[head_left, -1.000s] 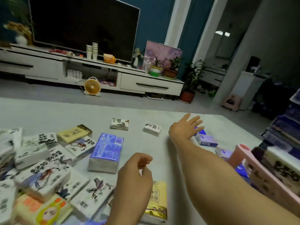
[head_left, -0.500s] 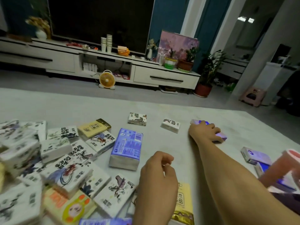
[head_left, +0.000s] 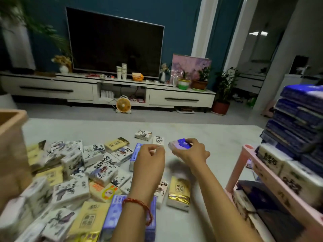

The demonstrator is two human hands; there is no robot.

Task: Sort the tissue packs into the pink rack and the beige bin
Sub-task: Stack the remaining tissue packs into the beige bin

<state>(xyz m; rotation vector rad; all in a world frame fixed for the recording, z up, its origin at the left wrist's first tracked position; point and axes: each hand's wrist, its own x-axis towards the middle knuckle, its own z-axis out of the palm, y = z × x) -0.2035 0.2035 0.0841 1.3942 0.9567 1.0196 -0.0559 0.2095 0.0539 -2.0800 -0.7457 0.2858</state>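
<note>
**A:** Over the rug [head_left: 218, 137], toward its far edge: what's the right hand [head_left: 192, 153] doing?

**B:** Forearm reaches in from the near right corner, wrist about level, palm down. Fingers and thumb are curled round a small purple-and-white tissue pack [head_left: 180, 143]. The pack is lifted clear of the rug, tilted and motion-blurred.

**A:** Left hand [head_left: 149, 161]?

**B:** Raised just beside the right one, back of the hand to the camera. Fingers are loosely curled with the thumb close to the index tip, and I see nothing gripped. There's a red string bracelet [head_left: 139, 202] on the wrist. The fingertips overlap a small white pack [head_left: 158, 140] lying behind them. Can't tell if they touch.

**A:** Under it?

**B:** A tall blue pack [head_left: 134, 154] on the rug, mostly hidden by the hand. A gold-ended yellow pack [head_left: 180, 189] lies between the two forearms.

**A:** Where's the rest of the stock?

**B:** There's a loose pile of packs [head_left: 87, 163] across the left half of the rug, mostly white with ink prints, a few yellow. One more blue pack sits at the near edge under the left forearm.

**A:** And the two destinations?

**B:** The pink rack [head_left: 248, 154] is at the right edge. Its top shelf carries white packs with black lettering [head_left: 272, 158] and a stack of blue packs [head_left: 300, 110] behind them. The lower shelf holds dark packs, too blurred to read. The beige bin [head_left: 12, 137] is at the left edge, only its corner in view.
</note>
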